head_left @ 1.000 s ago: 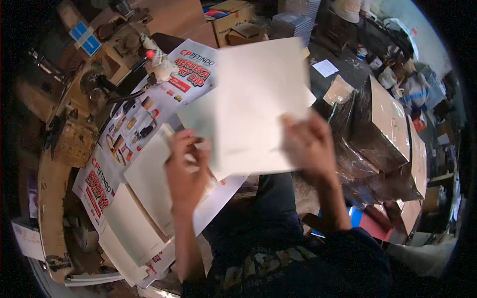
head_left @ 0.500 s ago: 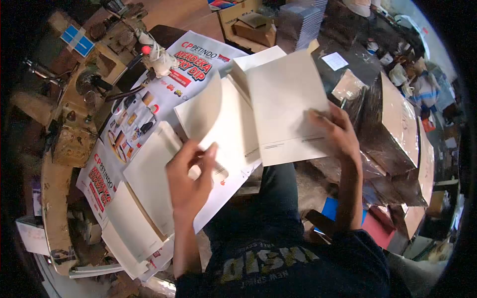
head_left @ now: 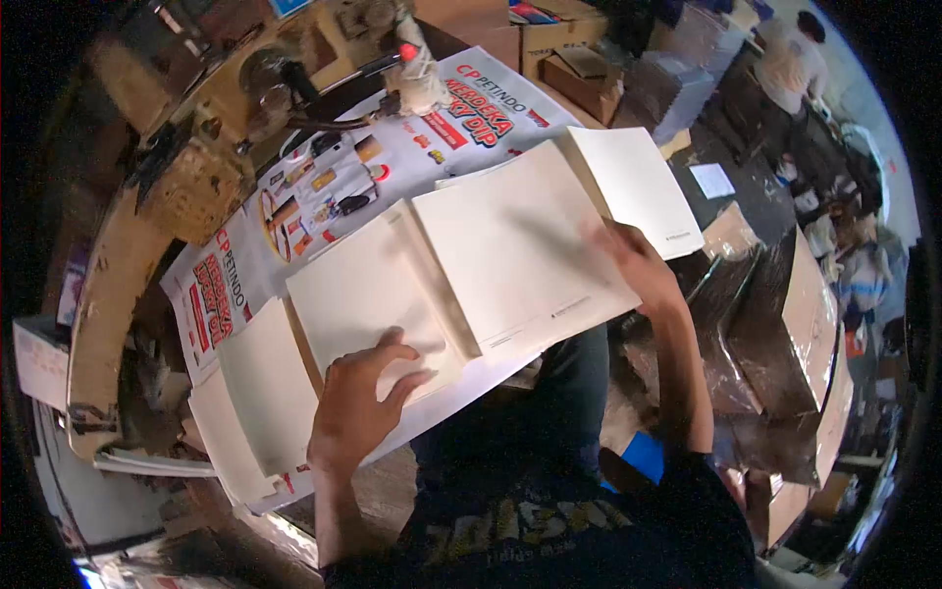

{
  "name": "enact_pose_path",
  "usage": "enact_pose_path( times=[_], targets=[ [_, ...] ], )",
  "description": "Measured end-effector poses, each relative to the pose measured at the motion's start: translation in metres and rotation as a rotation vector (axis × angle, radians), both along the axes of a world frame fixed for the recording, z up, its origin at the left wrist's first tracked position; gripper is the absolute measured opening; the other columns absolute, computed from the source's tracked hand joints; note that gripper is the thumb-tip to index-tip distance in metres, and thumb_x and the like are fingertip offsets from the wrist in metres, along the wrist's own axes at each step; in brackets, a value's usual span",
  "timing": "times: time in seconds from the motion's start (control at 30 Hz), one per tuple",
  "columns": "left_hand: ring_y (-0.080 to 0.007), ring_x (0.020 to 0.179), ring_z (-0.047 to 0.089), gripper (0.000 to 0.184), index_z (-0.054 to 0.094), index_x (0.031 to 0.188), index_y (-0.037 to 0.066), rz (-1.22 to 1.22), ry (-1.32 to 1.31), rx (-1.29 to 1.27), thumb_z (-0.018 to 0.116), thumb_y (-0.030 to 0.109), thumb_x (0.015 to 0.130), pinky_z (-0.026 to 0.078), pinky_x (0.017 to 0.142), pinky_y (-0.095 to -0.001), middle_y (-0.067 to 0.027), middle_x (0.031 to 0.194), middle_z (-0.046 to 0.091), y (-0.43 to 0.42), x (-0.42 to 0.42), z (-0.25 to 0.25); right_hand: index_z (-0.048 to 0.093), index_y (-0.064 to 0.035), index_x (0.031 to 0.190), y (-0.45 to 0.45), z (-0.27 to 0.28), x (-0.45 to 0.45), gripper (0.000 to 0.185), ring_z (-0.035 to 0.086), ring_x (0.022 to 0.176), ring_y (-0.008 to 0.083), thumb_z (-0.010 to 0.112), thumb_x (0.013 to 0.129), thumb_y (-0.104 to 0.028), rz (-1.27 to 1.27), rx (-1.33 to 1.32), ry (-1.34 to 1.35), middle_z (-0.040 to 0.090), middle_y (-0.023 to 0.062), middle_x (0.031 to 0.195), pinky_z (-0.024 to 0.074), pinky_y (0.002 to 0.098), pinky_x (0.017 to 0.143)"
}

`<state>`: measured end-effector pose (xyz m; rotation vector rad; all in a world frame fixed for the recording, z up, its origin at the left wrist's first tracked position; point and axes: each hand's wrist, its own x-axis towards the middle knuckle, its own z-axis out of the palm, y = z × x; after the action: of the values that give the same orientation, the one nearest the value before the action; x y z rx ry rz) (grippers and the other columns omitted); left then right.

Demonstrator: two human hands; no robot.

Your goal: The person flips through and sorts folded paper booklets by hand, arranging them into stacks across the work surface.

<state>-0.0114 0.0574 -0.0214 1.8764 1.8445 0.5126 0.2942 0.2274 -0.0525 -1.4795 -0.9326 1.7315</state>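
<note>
Several stacks of cream paper lie side by side on a printed banner (head_left: 481, 93). My left hand (head_left: 365, 393) is over the lower right part of one stack (head_left: 358, 285), thumb and fingers apart, with nothing seen between them. My right hand (head_left: 638, 260) is at the right edge of the neighbouring stack (head_left: 520, 245); its fingertips are blurred, so any grip on a sheet cannot be made out. Behind that hand lies another cream stack (head_left: 633, 182). Two further stacks, one of them (head_left: 265, 383) beside my left hand, spread toward the lower left.
A worn metal machine (head_left: 196, 182) stands at the left, with a wrapped part and red knob (head_left: 408, 52) over the banner. Plastic-wrapped bundles (head_left: 785, 324) are at the right. Cardboard boxes (head_left: 564, 39) stand behind. A person (head_left: 790, 64) is at the upper right.
The view has shifted. The sheet my right hand held up is no longer raised, and that hand is now down at a stack. My left hand has let go of the lifted, curling sheet.
</note>
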Motion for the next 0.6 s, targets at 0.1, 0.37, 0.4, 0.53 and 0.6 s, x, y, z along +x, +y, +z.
enact_pose_path(
  times=[0.1, 0.37, 0.4, 0.53, 0.6],
  targets=[
    [-0.0231, 0.087, 0.068, 0.018, 0.062, 0.093, 0.001, 0.142, -0.185, 0.031, 0.070, 0.015, 0.085, 0.051, 0.080, -0.0343, -0.0129, 0.087, 0.068, -0.012, -0.011, 0.015, 0.064, 0.0005, 0.113, -0.015, 0.008, -0.007, 0.052, 0.063, 0.091, 0.0160, 0.082, 0.074, -0.028, 0.390, 0.505, -0.286, 0.068, 0.0090, 0.100, 0.0503, 0.0309, 0.086],
    [-0.0280, 0.118, 0.051, 0.047, 0.057, 0.111, 0.001, 0.353, -0.124, 0.041, 0.079, 0.020, 0.074, 0.038, 0.102, -0.0417, -0.0190, 0.121, 0.056, -0.089, -0.076, 0.032, 0.054, -0.0024, 0.131, -0.062, 0.008, -0.075, 0.049, 0.062, 0.097, 0.0164, 0.066, 0.084, -0.009, 0.143, 0.319, 0.046, 0.068, 0.0097, 0.106, 0.0462, 0.0271, 0.090],
    [-0.0331, 0.129, 0.044, 0.063, 0.055, 0.117, 0.002, 0.191, 0.061, 0.017, 0.085, 0.028, 0.068, 0.032, 0.109, -0.0468, -0.0224, 0.133, 0.051, -0.096, -0.084, 0.031, 0.053, 0.0001, 0.129, -0.066, 0.008, -0.087, 0.041, 0.059, 0.102, 0.0151, 0.061, 0.091, -0.011, 0.269, 0.380, 0.081, 0.064, 0.0090, 0.116, 0.0453, 0.0286, 0.093],
    [-0.0336, 0.141, 0.027, 0.086, 0.050, 0.128, 0.013, 0.337, 0.150, -0.161, 0.090, 0.035, 0.055, 0.029, 0.113, -0.0475, -0.0145, 0.149, 0.036, -0.105, -0.104, -0.007, 0.053, 0.0012, 0.129, -0.076, -0.012, -0.126, 0.042, 0.056, 0.107, 0.0140, 0.061, 0.093, -0.018, 0.359, 0.450, -0.009, 0.062, 0.0071, 0.115, 0.0420, 0.0278, 0.096],
    [-0.0346, 0.137, 0.035, 0.076, 0.056, 0.125, 0.014, 0.366, 0.104, -0.163, 0.088, 0.031, 0.058, 0.034, 0.111, -0.0472, -0.0128, 0.142, 0.046, -0.107, -0.115, 0.001, 0.055, 0.0023, 0.126, -0.085, -0.009, -0.143, 0.040, 0.054, 0.108, 0.0141, 0.062, 0.093, -0.019, 0.195, 0.318, 0.009, 0.062, 0.0081, 0.115, 0.0411, 0.0275, 0.096]
  ],
)
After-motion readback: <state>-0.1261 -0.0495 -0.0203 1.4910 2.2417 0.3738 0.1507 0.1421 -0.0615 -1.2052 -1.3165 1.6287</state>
